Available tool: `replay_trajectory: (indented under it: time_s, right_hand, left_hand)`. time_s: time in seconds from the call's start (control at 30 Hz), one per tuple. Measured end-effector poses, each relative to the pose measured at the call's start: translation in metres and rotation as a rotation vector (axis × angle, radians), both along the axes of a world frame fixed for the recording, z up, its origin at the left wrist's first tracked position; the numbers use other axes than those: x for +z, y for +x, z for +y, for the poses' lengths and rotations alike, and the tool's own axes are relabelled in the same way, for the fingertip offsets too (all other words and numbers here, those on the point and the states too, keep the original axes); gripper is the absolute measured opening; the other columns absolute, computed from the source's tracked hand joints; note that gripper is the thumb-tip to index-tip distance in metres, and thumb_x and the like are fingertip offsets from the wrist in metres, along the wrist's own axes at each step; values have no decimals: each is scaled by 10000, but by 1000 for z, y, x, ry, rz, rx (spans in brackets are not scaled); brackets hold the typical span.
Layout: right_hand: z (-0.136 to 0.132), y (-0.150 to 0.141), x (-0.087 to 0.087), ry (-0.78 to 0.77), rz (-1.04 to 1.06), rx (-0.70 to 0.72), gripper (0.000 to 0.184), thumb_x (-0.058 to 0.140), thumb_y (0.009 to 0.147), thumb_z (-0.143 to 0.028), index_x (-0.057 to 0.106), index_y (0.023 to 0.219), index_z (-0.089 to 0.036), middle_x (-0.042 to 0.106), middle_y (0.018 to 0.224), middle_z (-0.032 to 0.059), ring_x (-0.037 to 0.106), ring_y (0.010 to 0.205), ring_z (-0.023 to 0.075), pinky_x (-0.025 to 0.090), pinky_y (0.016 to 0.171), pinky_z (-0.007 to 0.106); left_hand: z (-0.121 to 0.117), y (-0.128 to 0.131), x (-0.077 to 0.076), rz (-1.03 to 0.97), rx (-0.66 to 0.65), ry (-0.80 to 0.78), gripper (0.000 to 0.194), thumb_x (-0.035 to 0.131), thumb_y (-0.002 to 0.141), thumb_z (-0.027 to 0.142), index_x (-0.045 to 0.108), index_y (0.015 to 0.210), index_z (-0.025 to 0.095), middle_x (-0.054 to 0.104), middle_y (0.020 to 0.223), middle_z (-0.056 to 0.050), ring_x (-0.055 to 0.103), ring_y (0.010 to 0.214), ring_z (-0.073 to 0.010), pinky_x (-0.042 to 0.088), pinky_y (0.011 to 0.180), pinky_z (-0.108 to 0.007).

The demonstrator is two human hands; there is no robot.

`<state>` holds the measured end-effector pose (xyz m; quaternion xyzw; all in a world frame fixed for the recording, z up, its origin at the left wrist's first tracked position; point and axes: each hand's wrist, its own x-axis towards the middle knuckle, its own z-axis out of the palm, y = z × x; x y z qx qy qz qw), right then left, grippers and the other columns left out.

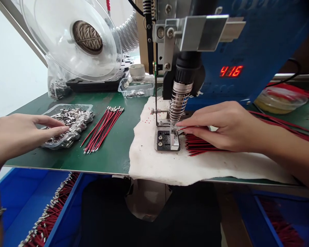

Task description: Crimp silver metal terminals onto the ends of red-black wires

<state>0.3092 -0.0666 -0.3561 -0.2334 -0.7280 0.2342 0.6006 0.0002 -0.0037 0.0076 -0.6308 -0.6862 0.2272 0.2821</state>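
Observation:
My right hand (221, 127) pinches a thin red wire (183, 128) between thumb and fingertips. The wire's end is at the small metal fixture (174, 142) under the spring-loaded head (180, 99) of a blue machine. Beneath this hand lies a bundle of red and black wires (198, 144) on a white cloth. My left hand (38, 132) reaches over a clear plastic tray (51, 109) of small metal parts (76, 118). Its thumb and index fingertips are together among the parts; whatever is between them is too small to make out.
Red-black wires with metal ends (103, 130) lie on the green table (123, 151) between tray and cloth (149, 164). A clear reel (54, 37) and a smaller tray (146, 84) stand behind. Blue bins (20, 188) with wires sit below the table edge.

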Motion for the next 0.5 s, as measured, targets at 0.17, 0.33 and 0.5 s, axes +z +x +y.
replay_trajectory:
  time_s: [0.17, 0.33, 0.5]
  right_hand:
    - [-5, -6, 5, -195, 107, -3, 116, 657, 926, -305, 663, 924, -189, 745, 799, 20, 676, 662, 137, 480, 601, 263]
    - [-8, -13, 8, -254, 114, -8, 129, 658, 920, -304, 700, 859, -199, 742, 797, 21, 644, 633, 136, 452, 584, 275]
    - [-9, -12, 8, -275, 104, -18, 141, 649, 926, -311, 710, 856, -205, 729, 765, 15, 629, 617, 138, 429, 589, 281]
  left_hand:
    - [-9, 20, -14, 128, 94, -47, 481, 538, 830, 696, 734, 928, 268, 646, 630, 21, 525, 704, -224, 338, 742, -341]
    - [-13, 40, -23, 149, 121, -97, 467, 493, 892, 617, 719, 952, 213, 584, 572, 18, 531, 770, -226, 323, 752, -318]
    - [-4, 29, -16, 82, 70, -79, 351, 559, 885, 526, 701, 902, 206, 463, 463, 23, 503, 686, -224, 318, 733, -330]
